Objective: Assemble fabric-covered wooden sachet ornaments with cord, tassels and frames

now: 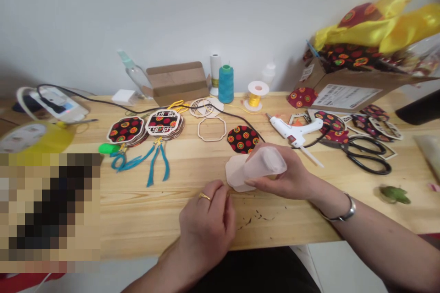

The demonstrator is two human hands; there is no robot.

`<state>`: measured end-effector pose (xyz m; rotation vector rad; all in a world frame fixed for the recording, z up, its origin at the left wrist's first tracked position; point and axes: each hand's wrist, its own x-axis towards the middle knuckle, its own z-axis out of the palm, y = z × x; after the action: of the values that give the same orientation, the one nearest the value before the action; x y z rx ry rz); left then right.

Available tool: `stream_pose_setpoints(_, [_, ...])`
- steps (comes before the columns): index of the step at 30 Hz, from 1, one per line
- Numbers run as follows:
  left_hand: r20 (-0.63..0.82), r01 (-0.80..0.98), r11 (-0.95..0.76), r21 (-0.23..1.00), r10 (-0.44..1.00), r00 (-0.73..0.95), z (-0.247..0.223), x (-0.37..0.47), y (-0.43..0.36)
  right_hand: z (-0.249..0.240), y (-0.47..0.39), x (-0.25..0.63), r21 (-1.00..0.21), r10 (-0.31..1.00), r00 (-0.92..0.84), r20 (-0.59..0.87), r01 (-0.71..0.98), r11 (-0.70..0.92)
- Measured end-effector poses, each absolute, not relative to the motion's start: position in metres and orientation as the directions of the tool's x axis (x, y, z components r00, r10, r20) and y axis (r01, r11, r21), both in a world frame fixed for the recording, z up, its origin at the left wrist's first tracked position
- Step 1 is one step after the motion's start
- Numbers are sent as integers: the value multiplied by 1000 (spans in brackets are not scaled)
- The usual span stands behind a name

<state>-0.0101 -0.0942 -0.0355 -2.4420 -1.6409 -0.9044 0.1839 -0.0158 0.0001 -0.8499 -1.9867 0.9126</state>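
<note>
My right hand [288,174] is wrapped round a translucent white squeeze bottle [266,162], tipped with its base up toward me. Below the bottle lies a pale plate with notched corners [234,175], partly covered by the bottle and hand; the bottle's tip is hidden. My left hand [208,217] rests closed at the plate's near left corner, its fingers curled and their tips out of sight. Just beyond the plate is a black fabric piece with red and orange flowers [243,139]. A thin pale frame [212,129] lies to its left.
A white glue gun [295,132] and black-handled scissors [369,153] lie to the right. Stacks of patterned ornaments [164,123] with blue tassels [158,162] sit left. Behind stand a teal thread cone [226,84] and a yellow thread spool [254,100]. A black cord [172,106] crosses the table.
</note>
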Motion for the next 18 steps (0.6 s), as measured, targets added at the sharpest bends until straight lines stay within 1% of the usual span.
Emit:
stream_pose_setpoints(5, [501,882,-407,240,830,247,-36,-10,-94,4,-16,185,-836,779,-525,344,207,508])
stream_pose_setpoints(10, [498,885,-403,232,831,248,-37,-9,-93,2,-15,185,-823,804,-477,354,250,510])
stream_pose_setpoints(14, [494,875,-418,243,830,260,-37,-10,-93,2,-15,185,-813,794,-486,365,250,526])
stream_pose_setpoints(18, [489,858,-439,266,829,273,-37,-11,-94,6,-14,187,-820,831,-430,352,287,496])
